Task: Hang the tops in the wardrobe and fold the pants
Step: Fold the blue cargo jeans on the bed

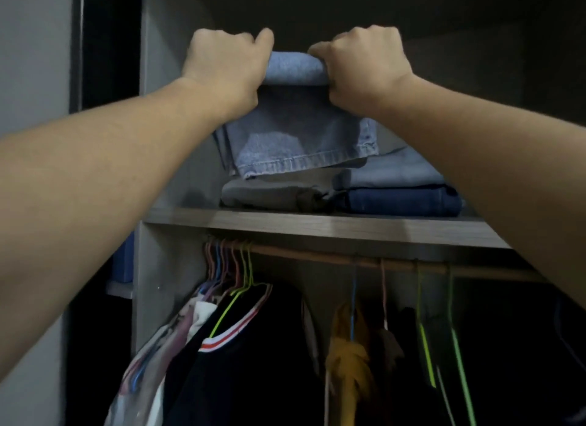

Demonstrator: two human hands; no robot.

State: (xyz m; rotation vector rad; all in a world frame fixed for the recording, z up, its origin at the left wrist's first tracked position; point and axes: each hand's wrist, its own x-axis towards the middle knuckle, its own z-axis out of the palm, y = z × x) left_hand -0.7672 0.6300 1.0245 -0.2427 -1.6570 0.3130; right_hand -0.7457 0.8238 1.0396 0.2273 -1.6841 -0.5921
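Head view looks up into the wardrobe (165, 267), which fills the frame. Along the bottom, tops already hang from the rail (317, 257): a black top (247, 362) at lower centre, a yellow one (348, 356) to its right, and bare green hangers (425, 356) at lower right. On the shelf (317, 226) across the middle lie folded pants: a grey pair (272, 194) left of a dark blue pair (402, 200). At upper centre, the left hand (222, 67) and right hand (367, 64) curl tightly round folded light blue jeans (295, 140), held just above the grey pair. Setting them down looks like the main step left.

Light-blue jeans (295, 134); neon-green hangers (456, 362)
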